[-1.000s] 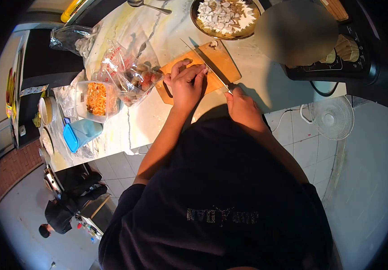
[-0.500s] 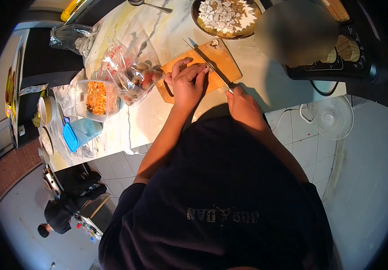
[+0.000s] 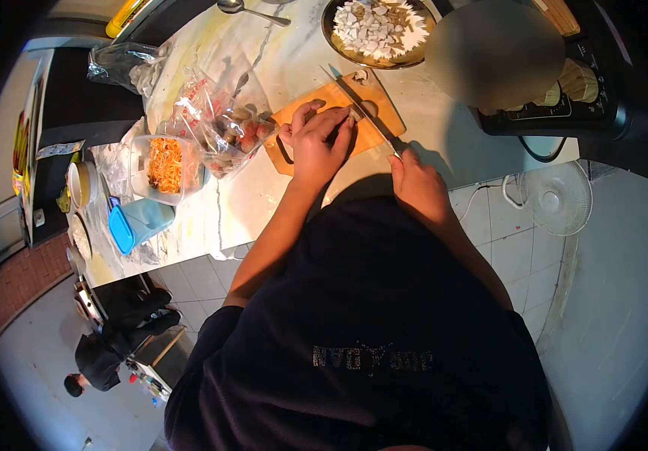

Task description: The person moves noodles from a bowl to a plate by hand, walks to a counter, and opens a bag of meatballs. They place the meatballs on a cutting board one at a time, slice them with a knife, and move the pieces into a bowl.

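Observation:
My right hand is closed around the handle of a knife, whose blade slants across the wooden cutting board. My left hand rests on the board just left of the blade, fingers bent and pressed down. A small pale piece shows at its fingertips, too covered to name. Near the board's far edge lies a small white and dark scrap. Beyond the board, a dark-rimmed plate holds chopped whitish-grey pieces.
Left of the board sits a clear plastic bag of round reddish-brown items. Further left are a tub of orange shreds and a blue-lidded container. A spoon lies at the back, a black cooker right. Another person is lower left.
My right hand and the knife have shifted slightly right, and the blade stands a little further from my left fingertips. My left hand stays on the board.

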{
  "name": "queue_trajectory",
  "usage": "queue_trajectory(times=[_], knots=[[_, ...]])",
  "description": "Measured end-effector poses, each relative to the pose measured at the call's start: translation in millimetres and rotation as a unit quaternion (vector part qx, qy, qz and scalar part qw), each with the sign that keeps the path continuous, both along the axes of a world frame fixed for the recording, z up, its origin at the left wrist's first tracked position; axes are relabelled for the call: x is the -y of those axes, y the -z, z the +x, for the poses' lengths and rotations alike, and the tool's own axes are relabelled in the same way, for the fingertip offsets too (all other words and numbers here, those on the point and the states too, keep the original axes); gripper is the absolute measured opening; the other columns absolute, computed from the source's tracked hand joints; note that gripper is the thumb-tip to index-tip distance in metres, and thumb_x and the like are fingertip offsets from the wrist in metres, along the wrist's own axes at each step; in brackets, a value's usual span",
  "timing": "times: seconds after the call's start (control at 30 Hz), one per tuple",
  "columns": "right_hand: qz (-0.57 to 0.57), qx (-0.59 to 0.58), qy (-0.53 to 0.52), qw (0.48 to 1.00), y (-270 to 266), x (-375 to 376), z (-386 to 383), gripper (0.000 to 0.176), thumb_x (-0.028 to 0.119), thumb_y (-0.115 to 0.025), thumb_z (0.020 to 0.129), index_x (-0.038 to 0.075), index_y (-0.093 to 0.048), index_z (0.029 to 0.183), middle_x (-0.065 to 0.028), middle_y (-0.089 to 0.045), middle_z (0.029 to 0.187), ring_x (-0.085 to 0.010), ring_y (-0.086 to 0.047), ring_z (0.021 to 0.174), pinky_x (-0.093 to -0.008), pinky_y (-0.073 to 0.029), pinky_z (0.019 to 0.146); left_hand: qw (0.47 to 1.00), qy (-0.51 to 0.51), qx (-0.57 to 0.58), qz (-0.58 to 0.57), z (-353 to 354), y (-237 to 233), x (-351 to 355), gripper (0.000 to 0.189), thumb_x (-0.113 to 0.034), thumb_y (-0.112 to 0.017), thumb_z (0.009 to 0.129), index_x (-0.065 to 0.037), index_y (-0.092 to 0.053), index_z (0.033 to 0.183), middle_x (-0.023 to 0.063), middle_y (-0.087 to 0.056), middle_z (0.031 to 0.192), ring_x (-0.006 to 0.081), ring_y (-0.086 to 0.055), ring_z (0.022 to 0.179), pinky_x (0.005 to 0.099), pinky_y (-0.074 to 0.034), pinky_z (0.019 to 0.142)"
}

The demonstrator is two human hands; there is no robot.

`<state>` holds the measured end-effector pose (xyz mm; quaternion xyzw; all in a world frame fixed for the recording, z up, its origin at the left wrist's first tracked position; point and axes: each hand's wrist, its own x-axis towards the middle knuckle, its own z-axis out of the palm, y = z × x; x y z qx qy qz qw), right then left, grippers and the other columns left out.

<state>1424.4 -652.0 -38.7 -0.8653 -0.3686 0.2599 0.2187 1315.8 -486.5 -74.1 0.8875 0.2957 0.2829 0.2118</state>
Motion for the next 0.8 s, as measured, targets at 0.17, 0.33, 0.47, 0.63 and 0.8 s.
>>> queue_trajectory(times=[0.17,0.33,0.47,0.63,0.8], knots=[[0.001,-0.012,0.003,1.000,-12,-3,-1,0.033,0.031,-0.050,0.099,0.000,-0.054,0.091,-0.0268,-0.064,0.084,-0.0484,-0.064,0.078,-0.0548,-0.051,0.070,1.000,0.000,-0.005,0.001,1,-1,1,0.019,-0.025,-0.074,0.080,-0.019,-0.075,0.098,-0.0035,-0.073,0.099,0.0195,-0.054,0.115,0.0439,-0.025,0.090],[0.011,-0.021,0.001,1.000,-10,-3,0,0.033,0.032,-0.050,0.099,0.000,-0.054,0.093,-0.0275,-0.064,0.083,-0.0493,-0.063,0.079,-0.0562,-0.050,0.070,1.000,0.001,-0.012,0.012,1,-1,0,0.018,-0.025,-0.073,0.080,-0.020,-0.074,0.097,-0.0037,-0.072,0.099,0.0194,-0.054,0.115,0.0445,-0.025,0.089],[0.002,-0.031,-0.001,1.000,-10,-4,-1,0.034,0.034,-0.049,0.099,0.000,-0.054,0.093,-0.0287,-0.064,0.080,-0.0497,-0.063,0.078,-0.0568,-0.050,0.070,1.000,-0.005,-0.011,0.006,2,-3,0,0.017,-0.025,-0.073,0.080,-0.020,-0.073,0.097,-0.0041,-0.072,0.097,0.0200,-0.055,0.114,0.0448,-0.025,0.088],[0.018,-0.019,-0.005,1.000,-4,-2,-1,0.034,0.034,-0.049,0.099,0.001,-0.054,0.094,-0.0290,-0.064,0.077,-0.0500,-0.063,0.077,-0.0571,-0.050,0.070,1.000,0.004,-0.013,0.008,0,-2,0,0.018,-0.025,-0.073,0.080,-0.020,-0.073,0.097,-0.0043,-0.071,0.097,0.0205,-0.055,0.114,0.0450,-0.025,0.088],[0.020,-0.026,-0.007,0.999,-8,-2,-1,0.034,0.034,-0.049,0.099,0.001,-0.053,0.094,-0.0290,-0.063,0.075,-0.0498,-0.063,0.075,-0.0570,-0.050,0.069,0.999,0.013,-0.009,0.030,0,0,-2,0.018,-0.024,-0.073,0.080,-0.019,-0.071,0.097,-0.0051,-0.071,0.096,0.0210,-0.056,0.113,0.0445,-0.024,0.088]])
